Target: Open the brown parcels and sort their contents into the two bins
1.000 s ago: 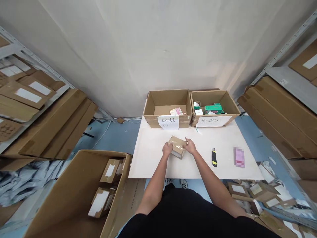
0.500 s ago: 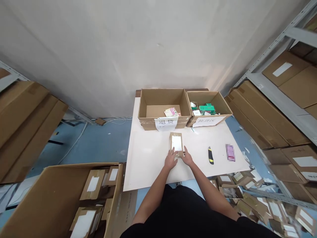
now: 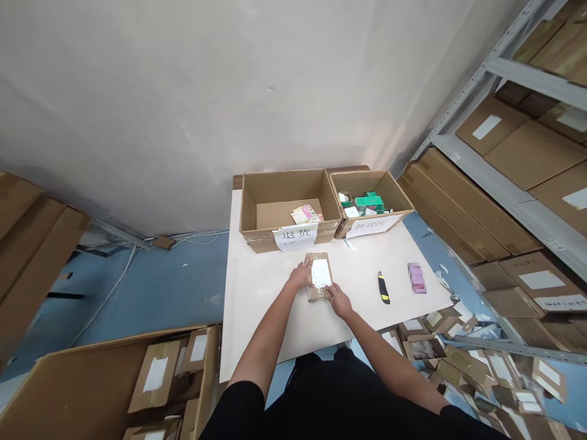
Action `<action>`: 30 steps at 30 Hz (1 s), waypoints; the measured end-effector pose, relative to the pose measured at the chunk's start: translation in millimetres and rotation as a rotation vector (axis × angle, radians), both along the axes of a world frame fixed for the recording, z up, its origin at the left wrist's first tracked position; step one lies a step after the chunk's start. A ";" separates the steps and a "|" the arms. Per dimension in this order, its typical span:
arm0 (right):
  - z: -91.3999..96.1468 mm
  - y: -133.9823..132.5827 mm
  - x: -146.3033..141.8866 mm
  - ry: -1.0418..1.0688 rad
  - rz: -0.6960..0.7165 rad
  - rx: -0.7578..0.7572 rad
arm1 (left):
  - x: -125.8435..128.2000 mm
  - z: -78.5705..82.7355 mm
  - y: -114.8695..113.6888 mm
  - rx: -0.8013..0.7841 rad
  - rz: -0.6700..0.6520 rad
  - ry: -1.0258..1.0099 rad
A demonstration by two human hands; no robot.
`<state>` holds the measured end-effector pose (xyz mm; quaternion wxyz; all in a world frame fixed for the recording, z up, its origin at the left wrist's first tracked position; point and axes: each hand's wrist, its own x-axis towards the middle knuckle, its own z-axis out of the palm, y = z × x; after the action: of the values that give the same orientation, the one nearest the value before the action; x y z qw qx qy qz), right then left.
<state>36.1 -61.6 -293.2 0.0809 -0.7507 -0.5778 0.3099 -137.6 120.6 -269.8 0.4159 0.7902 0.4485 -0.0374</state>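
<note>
Kraft parcel (image 3: 320,276) lying flat on the white tabletop (image 3: 268,318), right there between both hands, white label facing up! Left hand (image 3: 301,274) is pressed against its left edge, right hand (image 3: 340,301) on the near right corner, the two hands apart on opposite sides with the parcel clamped between them. Straight ahead of the hands, an open cardboard box (image 3: 287,189) with a handwritten sign (image 3: 295,237) reading 退货 on its front and a few colourful cards (image 3: 306,214) lying at the bottom. Just right of that, touching it, a second open carton (image 3: 369,183) with green packages (image 3: 368,201) inside, its own paper sign (image 3: 370,226) on the front. Out past the right hand, a yellow-and-black utility knife (image 3: 384,288) on the tabletop, and farther along a pixelated pink packet (image 3: 416,278). Down behind the left forearm, a big carton (image 3: 92,385) loaded with labelled mailers (image 3: 155,376).
</note>
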 end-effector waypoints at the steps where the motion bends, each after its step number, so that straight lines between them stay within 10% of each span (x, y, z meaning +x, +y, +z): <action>1: 1.5 0.6 4.8 0.015 0.018 0.003 | 1.5 -1.5 0.7 0.001 -0.004 0.026; 14: 48.2 15.2 180.4 0.046 -0.157 0.149 | 68.0 6.5 -64.7 0.067 0.054 0.349; 22: 2.8 -10.8 293.2 0.058 -0.378 -0.036 | 97.8 16.9 -78.5 0.031 0.083 0.533; 30: -59.5 -32.0 287.5 0.091 -0.465 -0.428 | 112.1 24.5 -80.8 -0.011 0.094 0.673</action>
<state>323.6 -93.6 -352.7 0.0153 -0.8481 -0.3081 0.4308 -25.4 39.8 -245.2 0.2501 0.7097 0.5965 -0.2792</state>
